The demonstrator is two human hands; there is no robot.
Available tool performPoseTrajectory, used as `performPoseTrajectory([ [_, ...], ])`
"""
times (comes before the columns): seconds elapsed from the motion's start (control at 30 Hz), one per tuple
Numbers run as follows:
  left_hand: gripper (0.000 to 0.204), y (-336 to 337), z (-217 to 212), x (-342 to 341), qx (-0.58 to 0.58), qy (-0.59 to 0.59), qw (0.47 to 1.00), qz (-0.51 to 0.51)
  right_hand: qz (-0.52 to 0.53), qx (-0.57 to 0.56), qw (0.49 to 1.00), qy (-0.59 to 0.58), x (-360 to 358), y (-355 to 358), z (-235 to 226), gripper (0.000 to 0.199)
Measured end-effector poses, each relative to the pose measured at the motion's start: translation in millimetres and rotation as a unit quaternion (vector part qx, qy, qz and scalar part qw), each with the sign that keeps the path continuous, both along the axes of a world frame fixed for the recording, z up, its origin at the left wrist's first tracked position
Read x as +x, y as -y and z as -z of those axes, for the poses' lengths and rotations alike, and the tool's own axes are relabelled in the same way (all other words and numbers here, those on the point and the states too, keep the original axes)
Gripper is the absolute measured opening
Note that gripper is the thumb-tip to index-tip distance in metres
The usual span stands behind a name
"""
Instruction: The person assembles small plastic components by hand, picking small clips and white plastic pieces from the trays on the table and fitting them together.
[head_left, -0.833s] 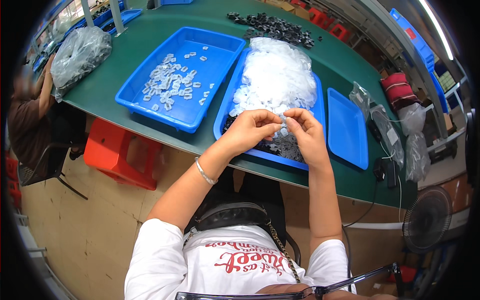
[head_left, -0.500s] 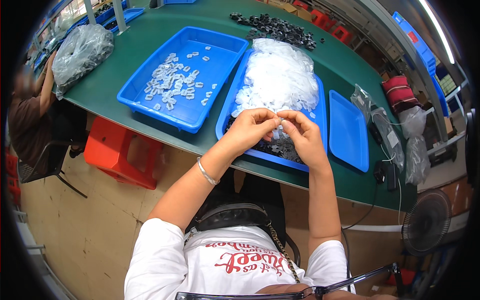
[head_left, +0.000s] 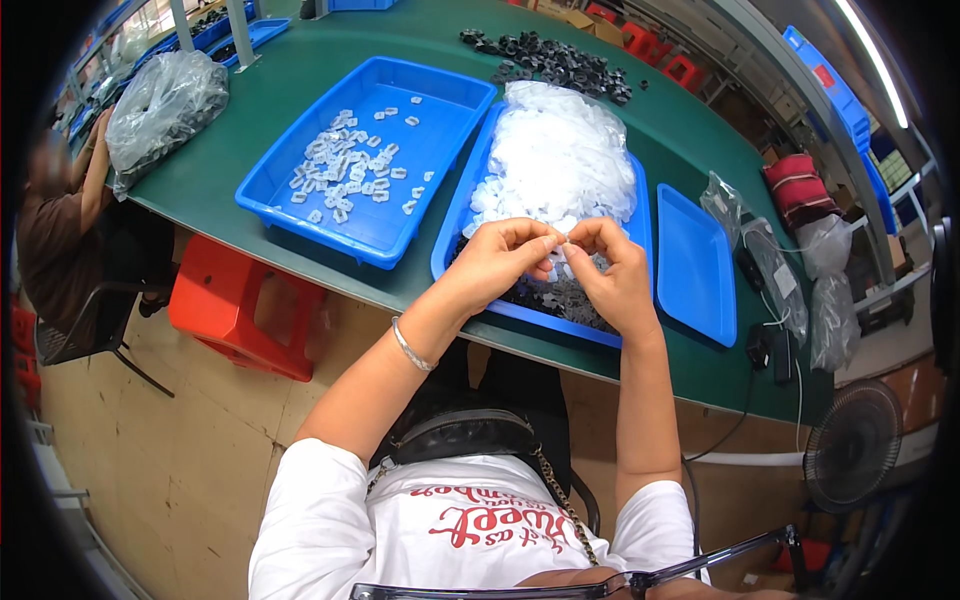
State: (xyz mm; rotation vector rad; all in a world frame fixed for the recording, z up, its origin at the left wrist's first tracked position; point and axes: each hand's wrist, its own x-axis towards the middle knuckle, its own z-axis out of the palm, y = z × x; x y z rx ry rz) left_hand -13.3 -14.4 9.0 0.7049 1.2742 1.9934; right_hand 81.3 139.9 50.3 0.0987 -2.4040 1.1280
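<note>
My left hand [head_left: 503, 258] and my right hand [head_left: 610, 268] meet fingertip to fingertip over the near end of the middle blue tray [head_left: 452, 245]. Together they pinch a small clear plastic piece [head_left: 560, 241]. The tray holds a heap of clear plastic pieces [head_left: 560, 160] at its far end and small dark parts [head_left: 556, 297] at its near end, partly hidden by my hands. A wider blue tray [head_left: 375, 232] to the left holds scattered clear pieces [head_left: 350, 170]. A bracelet sits on my left wrist.
An empty blue lid [head_left: 695, 265] lies right of the middle tray. Dark parts [head_left: 550, 58] are piled at the far side of the green table [head_left: 690, 120]. Plastic bags [head_left: 165, 105] lie at left and right. A red stool [head_left: 240, 305], another person [head_left: 60, 220] at left, a fan [head_left: 850, 445] at right.
My hands have stayed over the near end of the middle tray, fingers working the small piece; the view has shifted slightly.
</note>
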Motion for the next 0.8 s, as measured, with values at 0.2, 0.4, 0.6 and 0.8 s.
performPoseTrajectory([
  [0.2, 0.022, -1, 1, 0, 0.040, 0.051, 0.997, -0.051, 0.022, -0.222, 0.975, 0.010, -7, 7, 15, 0.014],
  [0.4, 0.019, -4, 4, -1, 0.029, 0.037, 0.995, -0.085, 0.000, -0.297, 0.955, 0.027, -8, 3, 21, 0.013],
  [0.6, 0.018, -3, 7, 1, 0.011, -0.016, 0.994, -0.103, -0.025, -0.320, 0.943, 0.086, -6, -1, 20, 0.011],
  [0.8, 0.018, -5, 7, 4, 0.010, -0.023, 0.995, -0.097, -0.022, -0.328, 0.939, 0.103, -5, -3, 21, 0.013],
])
